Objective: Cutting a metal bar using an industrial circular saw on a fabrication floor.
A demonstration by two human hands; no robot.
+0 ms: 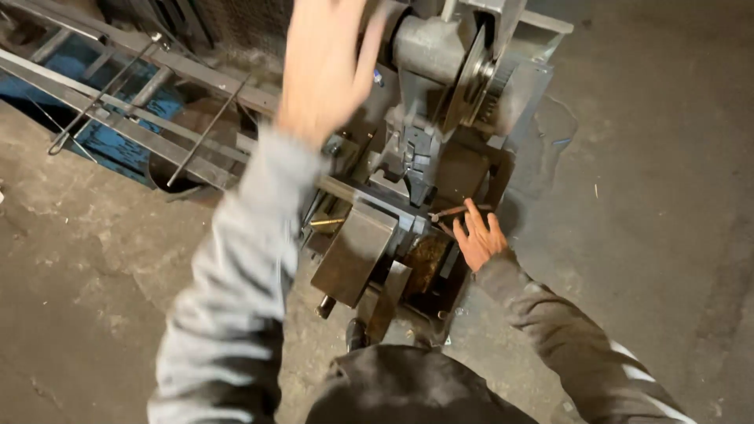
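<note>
I am holding my left hand (pixel 326 67) raised high, close to the camera and blurred, the arm in its grey sleeve (pixel 236 298) running straight up from the bottom edge; the fingers are spread wide and gripping nothing, with the press (pixel 440 94) just beyond the fingertips and its wheel (pixel 470 74) off to the right of them. My right arm is reaching forward, bent at the elbow, with my right hand (pixel 479 235) lying palm down at the press's lower edge. Its fingers are fanned out and lying on a thin rod (pixel 455 210), which is pointing left from the fingertips toward the die (pixel 416 169); I cannot tell whether they are pinching it. A tilted steel plate (pixel 353 251) is sitting well left of that hand.
</note>
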